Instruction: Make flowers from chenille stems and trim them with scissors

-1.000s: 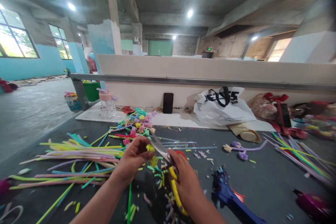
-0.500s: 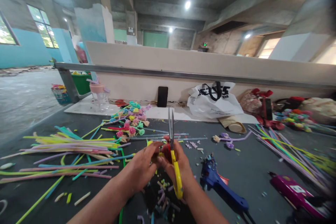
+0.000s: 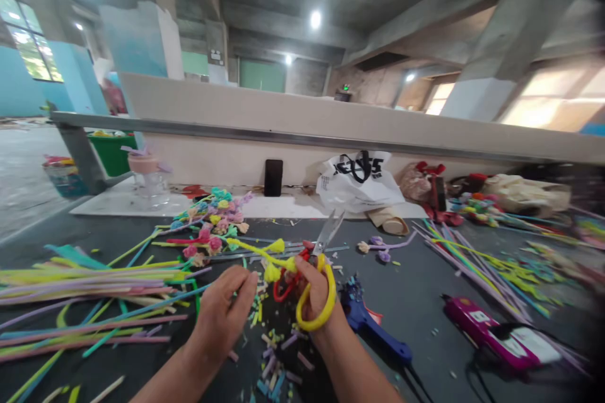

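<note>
My right hand [image 3: 316, 289] is closed on a pair of scissors [image 3: 328, 234] with a yellow handle loop, blades pointing up and away. Pinched by the same fingers is a yellow fuzzy-stem flower [image 3: 273, 272], its stem reaching left toward the flower pile. A red loop [image 3: 282, 289] hangs beside it; I cannot tell whether it belongs to the scissors. To the left, apart from the flower, my left hand [image 3: 222, 312] hovers with loosely bent fingers and nothing visible in them. Coloured fuzzy-stem flowers [image 3: 215, 227] lie just beyond the hands.
Fuzzy stems [image 3: 94, 289] spread over the left side; more stems [image 3: 477, 264] lie right. Cut scraps [image 3: 276, 359] litter the front middle. A blue glue gun [image 3: 378, 327] and a magenta device [image 3: 491, 327], both corded, lie right. A phone [image 3: 273, 177] and white bag [image 3: 357, 182] stand behind.
My hands have parted, the left moving left and away. The yellow flower now shows in my right hand, and the scissors have tilted to the right. The view has turned slightly right.
</note>
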Action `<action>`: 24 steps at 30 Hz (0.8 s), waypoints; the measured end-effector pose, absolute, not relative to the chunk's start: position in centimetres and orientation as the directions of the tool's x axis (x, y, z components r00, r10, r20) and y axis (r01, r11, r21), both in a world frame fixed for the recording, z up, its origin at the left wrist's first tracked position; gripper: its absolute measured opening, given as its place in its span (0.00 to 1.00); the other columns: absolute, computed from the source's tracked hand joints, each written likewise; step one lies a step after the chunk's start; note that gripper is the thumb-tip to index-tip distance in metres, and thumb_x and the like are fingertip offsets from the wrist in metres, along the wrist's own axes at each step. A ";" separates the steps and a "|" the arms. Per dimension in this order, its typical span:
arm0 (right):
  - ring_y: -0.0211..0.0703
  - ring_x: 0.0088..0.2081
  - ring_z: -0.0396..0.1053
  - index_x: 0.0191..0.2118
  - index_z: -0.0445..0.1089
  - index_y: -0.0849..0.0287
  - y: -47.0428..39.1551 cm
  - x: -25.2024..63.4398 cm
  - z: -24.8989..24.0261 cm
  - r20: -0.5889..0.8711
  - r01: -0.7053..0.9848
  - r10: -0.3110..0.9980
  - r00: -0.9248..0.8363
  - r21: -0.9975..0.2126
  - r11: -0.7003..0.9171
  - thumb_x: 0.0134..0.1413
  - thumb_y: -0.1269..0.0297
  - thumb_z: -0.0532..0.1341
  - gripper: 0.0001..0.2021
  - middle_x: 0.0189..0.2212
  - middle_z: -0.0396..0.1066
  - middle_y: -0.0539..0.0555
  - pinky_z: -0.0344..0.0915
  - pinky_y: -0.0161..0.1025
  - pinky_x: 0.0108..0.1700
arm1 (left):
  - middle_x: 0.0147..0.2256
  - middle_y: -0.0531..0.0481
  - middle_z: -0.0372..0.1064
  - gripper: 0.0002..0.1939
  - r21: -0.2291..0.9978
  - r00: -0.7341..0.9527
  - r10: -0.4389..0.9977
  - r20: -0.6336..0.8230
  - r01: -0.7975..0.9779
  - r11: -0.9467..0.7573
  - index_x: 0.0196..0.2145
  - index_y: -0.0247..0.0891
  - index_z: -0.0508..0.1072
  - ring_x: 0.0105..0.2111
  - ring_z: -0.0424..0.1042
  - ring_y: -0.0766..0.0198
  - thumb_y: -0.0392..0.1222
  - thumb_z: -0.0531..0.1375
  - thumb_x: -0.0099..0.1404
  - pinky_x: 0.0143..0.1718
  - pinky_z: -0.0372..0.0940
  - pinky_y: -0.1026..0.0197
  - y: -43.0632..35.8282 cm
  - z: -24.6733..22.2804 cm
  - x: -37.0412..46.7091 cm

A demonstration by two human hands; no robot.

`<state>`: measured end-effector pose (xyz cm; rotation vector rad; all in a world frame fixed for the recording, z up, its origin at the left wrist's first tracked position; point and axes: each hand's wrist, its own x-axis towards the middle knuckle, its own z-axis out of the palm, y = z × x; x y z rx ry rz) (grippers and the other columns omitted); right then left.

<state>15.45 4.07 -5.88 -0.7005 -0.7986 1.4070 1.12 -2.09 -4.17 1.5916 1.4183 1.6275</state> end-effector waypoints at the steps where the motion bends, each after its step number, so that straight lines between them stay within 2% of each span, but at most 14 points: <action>1: 0.31 0.17 0.61 0.47 0.57 0.51 4.2 15.5 -5.8 0.057 -0.591 0.998 0.016 -0.805 0.055 0.42 0.64 0.63 0.23 0.22 0.62 0.41 0.62 0.31 0.20 | 0.17 0.54 0.58 0.15 0.931 -0.233 0.917 0.324 0.253 -0.265 0.15 0.38 0.66 0.21 0.59 0.66 0.45 0.59 0.55 0.26 0.56 0.65 -1.9 -4.4 1.4; 3: 0.31 0.18 0.61 0.46 0.57 0.51 4.1 15.4 -5.6 0.049 -0.623 0.998 0.036 -0.780 0.060 0.40 0.65 0.63 0.24 0.22 0.62 0.41 0.63 0.31 0.22 | 0.17 0.54 0.59 0.16 0.998 -0.188 0.980 0.059 0.012 -0.057 0.17 0.37 0.67 0.19 0.59 0.67 0.51 0.58 0.54 0.23 0.56 0.66 -1.6 -4.8 1.9; 4: 0.31 0.18 0.62 0.46 0.57 0.51 4.0 15.3 -5.5 0.047 -0.635 0.998 0.035 -0.770 0.059 0.40 0.65 0.63 0.24 0.22 0.62 0.41 0.63 0.32 0.22 | 0.20 0.53 0.63 0.15 0.990 -0.130 0.991 -0.039 -0.136 0.021 0.22 0.37 0.70 0.21 0.62 0.66 0.52 0.58 0.54 0.24 0.58 0.66 -1.6 -5.0 2.1; 6: 0.33 0.18 0.62 0.46 0.57 0.51 3.6 15.1 -5.1 0.051 -0.651 0.999 0.013 -0.758 0.047 0.40 0.65 0.64 0.25 0.23 0.63 0.42 0.63 0.33 0.21 | 0.30 0.50 0.69 0.16 0.914 0.009 0.991 -0.132 -0.386 0.126 0.36 0.39 0.71 0.28 0.67 0.64 0.52 0.58 0.54 0.28 0.61 0.64 -1.5 -5.2 2.1; 8: 0.33 0.19 0.63 0.47 0.57 0.51 3.0 14.9 -4.8 0.061 -0.662 0.998 -0.020 -0.749 0.033 0.39 0.66 0.65 0.26 0.24 0.64 0.43 0.63 0.33 0.22 | 0.36 0.49 0.70 0.18 0.848 0.086 0.985 -0.151 -0.501 0.174 0.42 0.41 0.69 0.33 0.69 0.63 0.50 0.58 0.55 0.31 0.61 0.64 -1.4 -5.3 1.9; 15: 0.37 0.28 0.67 0.47 0.59 0.49 1.7 14.3 -4.9 0.145 -0.578 0.963 -0.227 -0.816 -0.014 0.42 0.67 0.65 0.24 0.28 0.67 0.45 0.64 0.33 0.30 | 0.33 0.48 0.73 0.14 0.867 0.016 0.999 -0.039 -0.496 0.042 0.35 0.36 0.73 0.36 0.70 0.61 0.39 0.66 0.48 0.41 0.60 0.63 -1.3 -4.9 2.0; 19: 0.35 0.27 0.66 0.48 0.57 0.48 1.5 14.3 -5.0 0.164 -0.562 0.953 -0.253 -0.827 -0.008 0.44 0.67 0.64 0.24 0.28 0.66 0.44 0.64 0.32 0.29 | 0.32 0.48 0.73 0.15 0.871 -0.085 0.995 -0.048 -0.491 0.001 0.33 0.35 0.73 0.35 0.70 0.62 0.39 0.67 0.45 0.40 0.61 0.63 -1.5 -4.9 2.7; 24: 0.36 0.28 0.66 0.51 0.53 0.48 1.7 14.3 -4.7 0.196 -0.575 0.951 -0.241 -0.818 0.023 0.48 0.67 0.62 0.25 0.27 0.64 0.44 0.64 0.34 0.30 | 0.32 0.47 0.73 0.11 0.831 -0.052 0.998 -0.033 -0.556 -0.001 0.31 0.34 0.72 0.32 0.70 0.64 0.40 0.66 0.48 0.38 0.62 0.63 -1.4 -5.0 2.5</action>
